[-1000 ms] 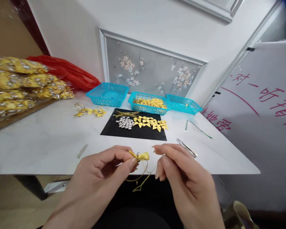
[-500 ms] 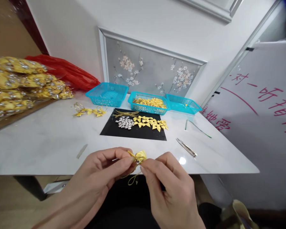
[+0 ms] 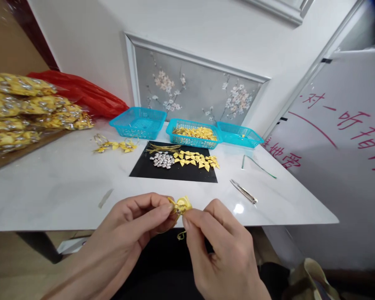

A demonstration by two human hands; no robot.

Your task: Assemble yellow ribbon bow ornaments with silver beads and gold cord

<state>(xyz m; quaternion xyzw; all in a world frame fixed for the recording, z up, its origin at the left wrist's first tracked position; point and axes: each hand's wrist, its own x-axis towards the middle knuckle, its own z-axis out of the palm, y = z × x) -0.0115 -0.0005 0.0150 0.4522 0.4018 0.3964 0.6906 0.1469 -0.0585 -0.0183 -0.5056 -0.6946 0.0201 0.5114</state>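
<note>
Just over the table's front edge, a yellow ribbon flower (image 3: 183, 204) is between my hands. My left hand (image 3: 140, 221) pinches its left side between thumb and fingertips. On the other side, my right hand (image 3: 218, 241) is closed in a pinch at the flower's lower right. A thin yellow cord (image 3: 181, 236) hangs in a small loop below the fingers. Part of the flower is hidden behind my fingertips. Beyond, a black mat (image 3: 175, 175) carries silver beads (image 3: 162, 160), folded yellow ribbon pieces (image 3: 196, 159) and gold cords (image 3: 163, 148).
Three blue baskets stand along the wall; the middle basket (image 3: 193, 143) holds yellow pieces. Small scissors-like snips (image 3: 243, 191) and a green strip (image 3: 259, 166) lie at right. Finished-looking yellow flowers (image 3: 115, 145) lie at left, near bagged yellow bundles (image 3: 21, 108).
My right fingers have shifted slightly left and closer to the flower. The cord loop below has become smaller and moved right. The whole view has shifted slightly.
</note>
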